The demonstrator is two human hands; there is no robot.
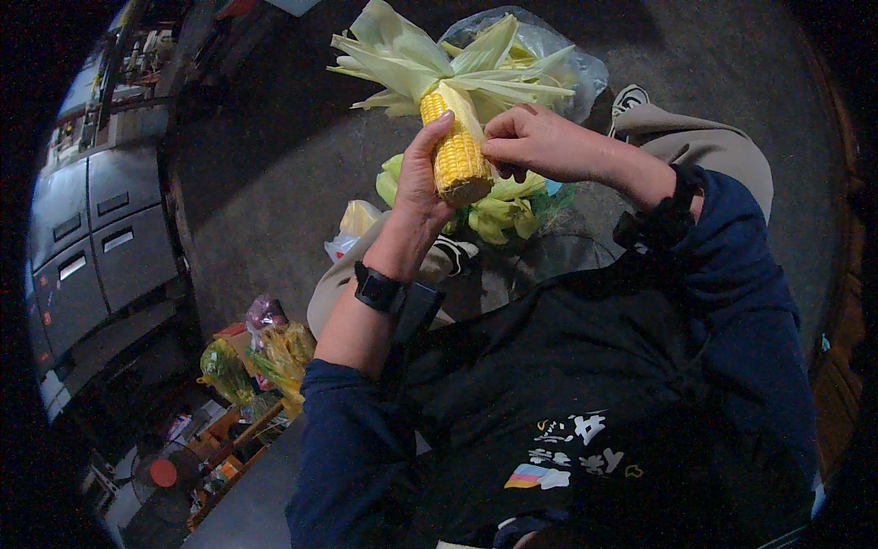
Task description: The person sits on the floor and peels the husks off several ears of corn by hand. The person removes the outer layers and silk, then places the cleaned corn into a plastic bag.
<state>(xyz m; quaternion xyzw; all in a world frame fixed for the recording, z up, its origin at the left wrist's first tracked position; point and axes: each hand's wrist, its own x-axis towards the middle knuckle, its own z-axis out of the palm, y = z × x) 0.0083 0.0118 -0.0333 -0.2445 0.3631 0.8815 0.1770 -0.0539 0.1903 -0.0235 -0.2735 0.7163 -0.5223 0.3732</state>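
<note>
An ear of yellow corn point(458, 161) is held up before me, its kernels bare and its cut end pointing towards me. Pale green husks point(405, 58) spread out from its far end. My left hand point(423, 165) is wrapped around the ear, the thumb on the kernels. Against the ear's right side my right hand point(523, 143) has its fingers bent together; whether they pinch a strand of silk or husk cannot be told. Below the hands lie more green corn husks or ears point(504, 218), partly hidden by the held ear.
Beyond the corn a clear plastic bag point(586, 79) holds husks. A small plastic bag point(353, 223) is by my left foot. Bagged vegetables point(230, 370) stand at lower left, near a fan point(163, 473). Grey cabinets point(130, 240) line the left side. My knees flank the floor area.
</note>
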